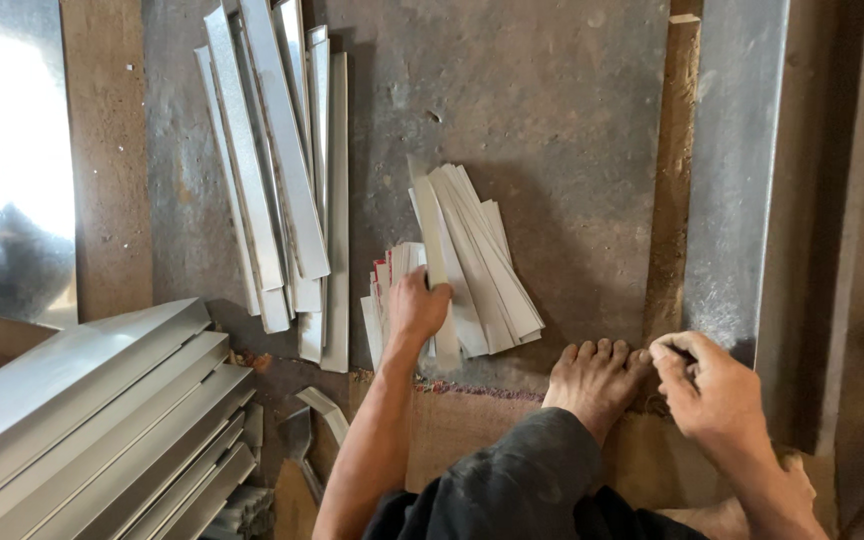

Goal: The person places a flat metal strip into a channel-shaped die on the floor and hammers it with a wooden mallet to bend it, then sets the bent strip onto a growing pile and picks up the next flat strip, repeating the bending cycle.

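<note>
dusty grey floor fills the view, with a person sitting on it and looking down over a bare foot (pixel 597 375)

left hand (pixel 418 305) is closed round one short metal strip (pixel 434 262), fingers curled over its edge, so the strip stands up out of the short-strip pile (pixel 477 265); held that way, it looks singled out from the fanned pile, which lies just left of the foot and within easy reach

right hand (pixel 707 385) sits just right of the foot, thumb and fingertips pressed together in a pinch; whether anything small is between them i cannot tell

further out, left of the foot and beyond the pile, a bundle of long strips (pixel 277 170) lies loosely stacked lengthwise; a tall metal sheet (pixel 737 170) stands beyond and right of the foot, above the right hand; far left of the foot, folded channels (pixel 102 420) rest nested together, apparently stacked to keep them sorted, and a shiny sheet (pixel 7 150) catches glare
</note>
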